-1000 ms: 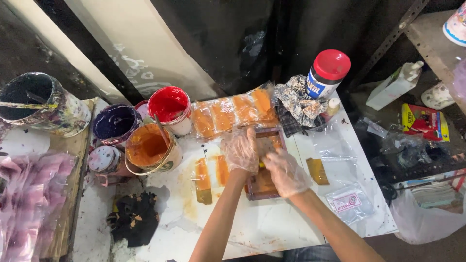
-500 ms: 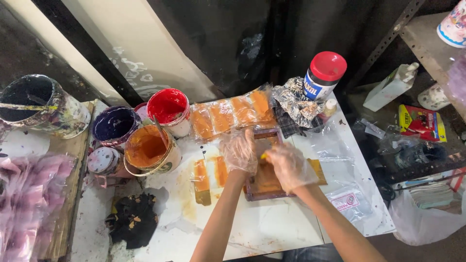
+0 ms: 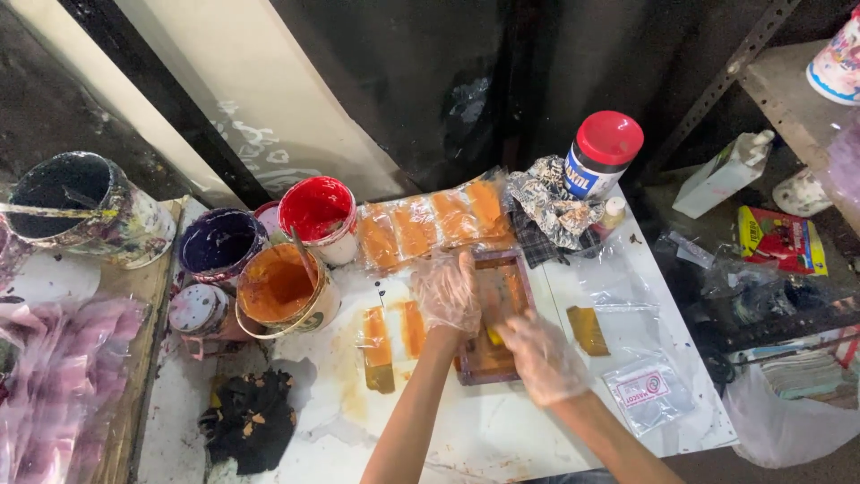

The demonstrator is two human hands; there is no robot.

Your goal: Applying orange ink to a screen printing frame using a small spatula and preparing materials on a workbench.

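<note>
Small wooden frame [image 3: 502,314], orange-stained screen, flat under both gloved hands.

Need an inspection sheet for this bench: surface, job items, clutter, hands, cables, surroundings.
Surface: white table, smeared orange.
Job's things: small framed screen with orange ink; orange paint can to its left.
Clutter: red paint can, dark blue paint can, printed plastic bags, black rag, red-lidded jar.
Grippers: left hand and right hand, both gloved, on the screen.
Cables: nothing seen.
Surroundings: dark wall, metal shelf at right.
</note>
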